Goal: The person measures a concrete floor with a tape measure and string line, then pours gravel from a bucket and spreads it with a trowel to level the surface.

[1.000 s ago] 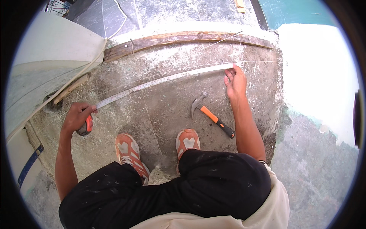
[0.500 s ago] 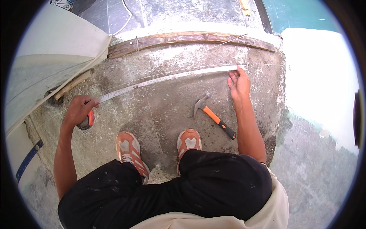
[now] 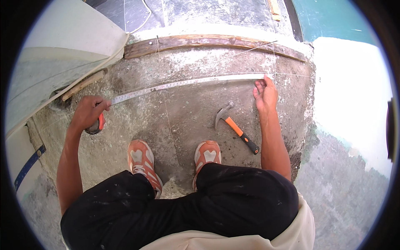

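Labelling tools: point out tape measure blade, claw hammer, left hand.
tape measure blade [image 3: 187, 82], head view, mid-span of strip
claw hammer [image 3: 236, 129], head view, orange handle
left hand [image 3: 89, 111], head view, back of hand

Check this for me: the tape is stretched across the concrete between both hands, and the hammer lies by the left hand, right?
Not quite. In the head view the hammer lies by the right hand, not the left. The rest holds: the tape runs across the concrete from the left hand, which grips its case, to the right hand at its far end.
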### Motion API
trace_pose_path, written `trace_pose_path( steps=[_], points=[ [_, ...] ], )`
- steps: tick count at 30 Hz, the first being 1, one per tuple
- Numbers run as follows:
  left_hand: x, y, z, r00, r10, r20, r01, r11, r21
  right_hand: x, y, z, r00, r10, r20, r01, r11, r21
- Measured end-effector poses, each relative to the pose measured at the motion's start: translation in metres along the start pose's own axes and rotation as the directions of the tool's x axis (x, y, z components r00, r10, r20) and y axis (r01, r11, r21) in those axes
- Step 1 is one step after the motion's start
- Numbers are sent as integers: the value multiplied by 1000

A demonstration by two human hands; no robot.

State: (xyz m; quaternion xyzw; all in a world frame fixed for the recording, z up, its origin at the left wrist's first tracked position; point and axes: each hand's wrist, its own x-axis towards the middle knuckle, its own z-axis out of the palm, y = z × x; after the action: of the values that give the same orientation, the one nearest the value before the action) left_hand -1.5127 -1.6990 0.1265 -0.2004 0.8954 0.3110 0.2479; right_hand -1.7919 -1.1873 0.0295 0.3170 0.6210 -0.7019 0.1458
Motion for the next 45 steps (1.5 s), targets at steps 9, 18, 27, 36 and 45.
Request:
trace_pose_path(
  steps=[9,18,27,36,45],
  points=[
    [-1,9,-5,1000,-1,-24,2,999,48,5,1,0,1000,12,-11,-12,1000,12],
    [2,15,-7,1000,16,1,-16,999,44,22,6,-18,1000,26,11,-26,1000,-18],
    [1,9,-5,1000,-28,4,28,998,51,16,2,-12,999,41,23,-41,999,13],
    [4,7,-4,1000,0,-28,1,999,49,17,1,-12,999,48,22,-48,999,-3],
    [6,7,-4,1000,7,-30,-5,998,62,16,4,-11,999,30,25,-30,999,-23]
  ],
)
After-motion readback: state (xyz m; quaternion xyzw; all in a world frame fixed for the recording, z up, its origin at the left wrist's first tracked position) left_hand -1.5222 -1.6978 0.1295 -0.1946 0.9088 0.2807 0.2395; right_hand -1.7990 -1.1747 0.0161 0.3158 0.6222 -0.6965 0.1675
